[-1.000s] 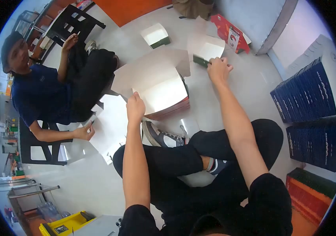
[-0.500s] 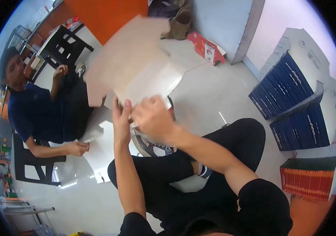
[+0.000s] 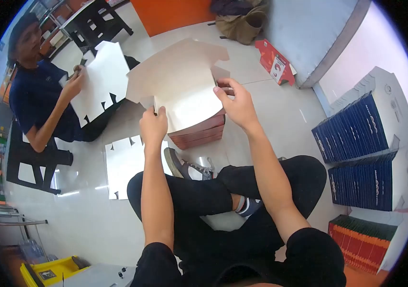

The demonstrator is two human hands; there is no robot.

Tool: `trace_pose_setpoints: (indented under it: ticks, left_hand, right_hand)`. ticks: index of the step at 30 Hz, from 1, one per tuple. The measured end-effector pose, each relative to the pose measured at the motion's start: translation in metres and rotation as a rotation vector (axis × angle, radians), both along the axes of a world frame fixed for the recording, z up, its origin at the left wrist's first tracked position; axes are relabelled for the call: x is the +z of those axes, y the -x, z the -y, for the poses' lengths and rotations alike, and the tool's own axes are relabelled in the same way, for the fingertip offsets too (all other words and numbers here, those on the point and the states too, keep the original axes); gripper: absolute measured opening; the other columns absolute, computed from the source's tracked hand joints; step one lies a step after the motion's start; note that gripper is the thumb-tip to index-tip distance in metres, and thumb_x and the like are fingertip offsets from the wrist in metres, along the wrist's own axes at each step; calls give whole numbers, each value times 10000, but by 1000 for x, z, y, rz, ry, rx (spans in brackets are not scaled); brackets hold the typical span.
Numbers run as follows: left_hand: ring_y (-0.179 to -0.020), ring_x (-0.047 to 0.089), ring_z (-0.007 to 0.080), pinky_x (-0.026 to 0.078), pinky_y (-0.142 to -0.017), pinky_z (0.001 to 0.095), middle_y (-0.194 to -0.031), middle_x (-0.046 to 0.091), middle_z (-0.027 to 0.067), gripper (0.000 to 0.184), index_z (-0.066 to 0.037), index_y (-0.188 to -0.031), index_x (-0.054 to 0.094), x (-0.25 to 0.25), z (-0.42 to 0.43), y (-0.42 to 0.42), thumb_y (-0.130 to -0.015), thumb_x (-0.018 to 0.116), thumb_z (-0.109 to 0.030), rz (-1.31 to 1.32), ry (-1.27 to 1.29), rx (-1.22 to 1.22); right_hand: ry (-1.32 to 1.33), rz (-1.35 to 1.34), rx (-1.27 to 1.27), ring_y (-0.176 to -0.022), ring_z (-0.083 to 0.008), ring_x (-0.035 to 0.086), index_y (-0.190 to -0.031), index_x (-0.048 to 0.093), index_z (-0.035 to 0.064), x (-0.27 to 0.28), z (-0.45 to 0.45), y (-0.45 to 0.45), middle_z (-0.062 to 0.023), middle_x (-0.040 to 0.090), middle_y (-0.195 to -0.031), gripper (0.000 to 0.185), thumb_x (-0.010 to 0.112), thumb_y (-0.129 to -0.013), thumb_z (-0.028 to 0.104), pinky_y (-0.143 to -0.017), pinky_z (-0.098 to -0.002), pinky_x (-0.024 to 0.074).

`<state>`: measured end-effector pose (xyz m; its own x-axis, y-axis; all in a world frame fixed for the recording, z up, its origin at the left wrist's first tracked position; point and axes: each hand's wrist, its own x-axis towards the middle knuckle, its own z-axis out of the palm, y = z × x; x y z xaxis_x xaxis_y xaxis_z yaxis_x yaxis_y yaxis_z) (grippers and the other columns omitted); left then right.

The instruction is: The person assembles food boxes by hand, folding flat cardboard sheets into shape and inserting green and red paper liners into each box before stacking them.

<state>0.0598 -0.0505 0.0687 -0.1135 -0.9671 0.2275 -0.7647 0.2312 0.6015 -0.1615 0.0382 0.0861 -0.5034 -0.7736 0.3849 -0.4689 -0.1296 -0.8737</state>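
A partly folded cardboard box (image 3: 184, 103), white inside, rests on a stack of red cardboard pieces (image 3: 199, 135) in front of me. My left hand (image 3: 154, 125) pinches its near left corner flap between thumb and fingers. At its right edge, my right hand (image 3: 235, 101) grips the side flap, thumb on the near side. The box's large back panel stands up and leans away. White flat sheets (image 3: 125, 165) lie on the floor to the left of the stack.
At the left, a seated person holds a white die-cut sheet (image 3: 102, 79). Blue folded cartons (image 3: 352, 131) stand in rows at the right, with red and green ones (image 3: 361, 244) below. A red box (image 3: 274, 62) lies near the wall. Black stools (image 3: 96, 26) stand behind the person.
My right hand has moved from beside my left hand to the box's right edge. The box's panels have spread. The other person has lifted a white sheet off the floor.
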Motion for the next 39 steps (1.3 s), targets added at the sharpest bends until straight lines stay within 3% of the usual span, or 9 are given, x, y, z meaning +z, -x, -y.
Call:
trace_pose_setpoints:
  ticks: [11, 14, 16, 19, 26, 28, 35, 37, 39]
  left_hand:
    - [-1031, 649, 433, 505, -884, 479, -1088, 687, 241, 398, 13, -1217, 621, -3, 0, -9, -935, 598, -267, 93, -49, 66]
    - [-1051, 652, 394, 522, -846, 467, -1166, 659, 210, 404, -13, -1239, 608, 7, -13, 0, -920, 634, -259, 255, 417, -3]
    - [-1073, 648, 364, 533, -818, 448, -1227, 627, 180, 435, -79, -1300, 582, 42, -50, 29, -905, 660, -246, -43, 217, -420]
    - [-1023, 666, 348, 538, -780, 442, -1226, 644, 159, 441, -155, -1320, 577, 37, -67, 52, -891, 670, -192, -1, 141, -640]
    - [-926, 717, 350, 565, -787, 423, -1139, 712, 142, 541, -191, -1389, 521, 26, -54, 50, -879, 677, -98, 138, 20, -691]
    - [-917, 719, 354, 567, -785, 422, -1106, 720, 150, 513, -173, -1363, 528, 31, -57, 48, -878, 675, -90, 109, 42, -648]
    - [-918, 707, 378, 564, -765, 429, -1077, 719, 170, 430, -140, -1288, 532, 36, -54, 50, -881, 643, -59, 113, 90, -617]
    - [-905, 695, 392, 555, -744, 444, -1041, 719, 174, 397, -136, -1264, 547, 40, -54, 53, -881, 607, -46, 213, 158, -650]
    - [-890, 690, 393, 550, -740, 454, -1021, 719, 169, 385, -137, -1251, 556, 41, -51, 58, -879, 596, -50, 253, 173, -698]
  right_hand:
    - [-164, -93, 76, -986, -419, 650, -1164, 612, -10, -33, 8, -10, -234, 656, -1129, 378, 606, -933, 289, -892, -470, 500]
    - [-203, -21, 111, -996, -417, 653, -1164, 616, -14, -27, 7, -6, -239, 679, -1104, 369, 594, -940, 280, -888, -470, 499]
    - [-185, -26, 113, -869, -288, 704, -1192, 607, -42, -31, 9, -2, -186, 709, -961, 363, 586, -959, 236, -800, -381, 540]
    - [-222, 39, 172, -870, -235, 700, -1189, 614, -41, -34, 9, 9, -158, 706, -976, 313, 573, -967, 176, -758, -355, 553]
    - [-159, 465, 278, -908, -183, 682, -1168, 635, -27, -53, 14, 17, -107, 690, -1044, 254, 610, -933, 64, -707, -306, 569]
    - [-220, 295, 214, -944, -256, 712, -1129, 671, -11, -60, 17, 16, -159, 713, -1100, 308, 684, -835, 80, -837, -360, 560]
    - [-265, 225, 229, -952, -270, 710, -1110, 688, 9, -63, 13, 12, -163, 725, -1058, 354, 730, -797, 168, -844, -366, 556]
    - [-311, 133, 251, -793, -176, 698, -1184, 654, 8, -64, 14, 15, -111, 706, -1113, 386, 731, -831, 145, -667, -319, 573]
    - [-302, 91, 245, -784, -175, 700, -1179, 653, 3, -65, 15, 20, -109, 706, -1115, 389, 732, -823, 138, -644, -316, 576]
